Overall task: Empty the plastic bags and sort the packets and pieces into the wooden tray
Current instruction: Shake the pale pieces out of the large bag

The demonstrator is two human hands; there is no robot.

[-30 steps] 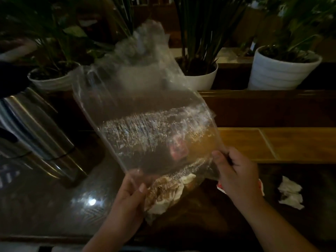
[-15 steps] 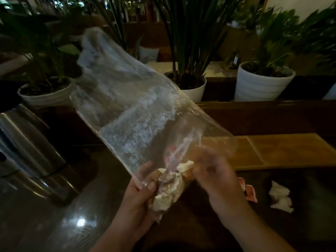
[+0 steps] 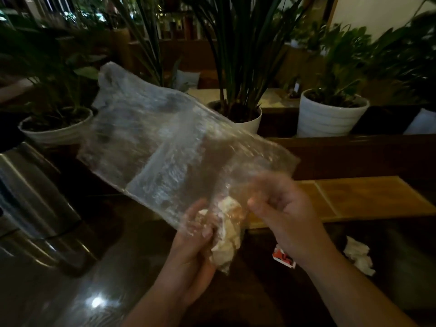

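Emptying is barely starting: your left hand (image 3: 195,234) is gripping the plastic bag (image 3: 165,147) with crumpled pieces (image 3: 227,234) inside, your right hand (image 3: 280,208) pinching its edge; wooden tray (image 3: 368,197) lying beyond, apparently bare.

Raised bag (image 3: 169,147) blocks centre; dark tabletop (image 3: 70,298) left free.

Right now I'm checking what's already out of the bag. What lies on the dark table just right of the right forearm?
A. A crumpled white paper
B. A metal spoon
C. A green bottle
A: a crumpled white paper lies on the dark table, right of the right forearm.
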